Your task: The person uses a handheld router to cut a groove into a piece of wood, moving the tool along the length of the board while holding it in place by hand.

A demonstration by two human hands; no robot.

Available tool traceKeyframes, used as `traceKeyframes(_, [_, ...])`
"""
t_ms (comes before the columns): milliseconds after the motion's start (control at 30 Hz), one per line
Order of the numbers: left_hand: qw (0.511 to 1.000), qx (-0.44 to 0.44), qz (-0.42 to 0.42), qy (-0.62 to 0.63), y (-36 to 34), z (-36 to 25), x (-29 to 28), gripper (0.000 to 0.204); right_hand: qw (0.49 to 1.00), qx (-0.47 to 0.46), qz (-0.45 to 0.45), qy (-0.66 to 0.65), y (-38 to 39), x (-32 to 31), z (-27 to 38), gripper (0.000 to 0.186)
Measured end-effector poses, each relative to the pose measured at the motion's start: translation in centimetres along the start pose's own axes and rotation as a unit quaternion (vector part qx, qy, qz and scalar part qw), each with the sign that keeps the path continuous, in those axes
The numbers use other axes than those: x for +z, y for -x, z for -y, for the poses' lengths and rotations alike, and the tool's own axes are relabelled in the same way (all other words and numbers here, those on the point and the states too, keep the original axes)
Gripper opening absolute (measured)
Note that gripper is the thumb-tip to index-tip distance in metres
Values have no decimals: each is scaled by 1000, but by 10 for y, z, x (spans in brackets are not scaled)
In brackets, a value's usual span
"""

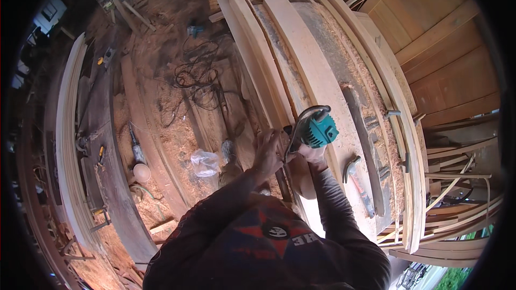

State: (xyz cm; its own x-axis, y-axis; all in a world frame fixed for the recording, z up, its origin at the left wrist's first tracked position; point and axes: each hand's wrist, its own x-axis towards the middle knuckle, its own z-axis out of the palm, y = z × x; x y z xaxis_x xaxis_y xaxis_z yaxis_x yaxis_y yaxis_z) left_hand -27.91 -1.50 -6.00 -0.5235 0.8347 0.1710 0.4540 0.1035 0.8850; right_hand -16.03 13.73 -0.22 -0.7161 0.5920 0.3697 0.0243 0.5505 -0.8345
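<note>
Well left of the left hand (267,153), one stack of pale boards (69,145) is lying lengthwise. Nearer that hand, one grey handheld tool (137,147) is resting amid shavings, and one tangled cord (198,78) is lying farther off, ahead and to its left. One clear plastic bag (205,162) is sitting nearer still, left of the hand. The left hand is bending its fingers just left of one teal power tool (318,130); whether it is gripping anything, I cannot tell. The right hand (312,153) is grasping that tool, whose body is showing just ahead of the hand, above the long boards (298,37). One hammer (361,190) is lying near the right hand, to its right and closer to the person. Farther right, two dark metal bars (393,113) are jutting across one long plank edge (411,150).
</note>
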Motion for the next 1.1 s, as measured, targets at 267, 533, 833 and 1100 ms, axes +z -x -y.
traceKeyframes(267, [989,99,-18,-107,-149,15,-83,93,983,92,-84,-133,-144,54,-30,54])
traceKeyframes(533, [981,97,-54,-161,-265,86,-116,102,989,54,-104,-92,-273,105,-60,50])
traceKeyframes(833, [988,47,-37,-140,-366,138,-153,102,983,21,-117,-138,-385,151,-77,40])
traceKeyframes(1100, [990,50,-29,-127,-443,167,-184,100,982,44,-121,-137,-471,180,-93,33])
